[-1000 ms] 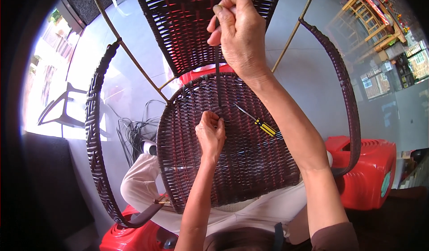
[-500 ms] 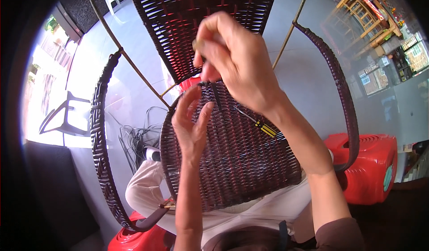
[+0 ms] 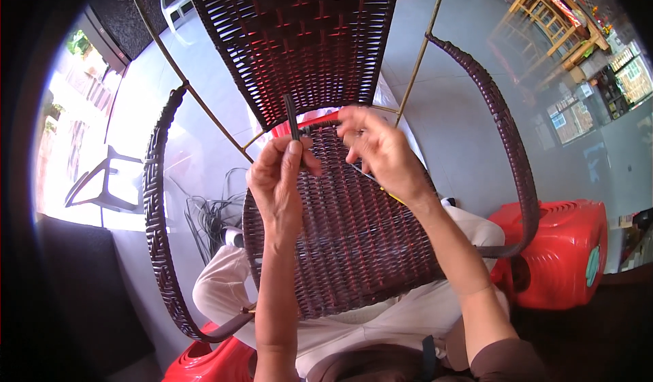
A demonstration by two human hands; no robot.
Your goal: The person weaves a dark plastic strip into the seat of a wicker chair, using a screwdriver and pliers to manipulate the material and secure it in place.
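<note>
My left hand (image 3: 275,174) is closed, pinching a dark flat strip (image 3: 291,117) between thumb and fingers so that its end stands up above them. To its right, my right hand (image 3: 382,152) has its fingers apart and loosely bent, slightly blurred, with nothing visible in them. Both hands are over the far part of a dark brown woven wicker seat (image 3: 354,246). A screwdriver with a yellow handle (image 3: 392,195) lies on the weave, mostly hidden by my right hand and wrist. Beyond the seat rises the woven backrest (image 3: 299,42).
Curved wrapped armrests flank the seat, left (image 3: 155,212) and right (image 3: 511,130), joined to thin metal rods (image 3: 204,106). A tangle of dark strips (image 3: 207,219) lies on the floor at left. Red plastic stools stand at right (image 3: 558,253) and lower left (image 3: 211,358).
My right hand has come down and away from the left, and its fingers have spread. My left hand has closed on the strip, which now stands upright. The chair has shifted slightly left.
</note>
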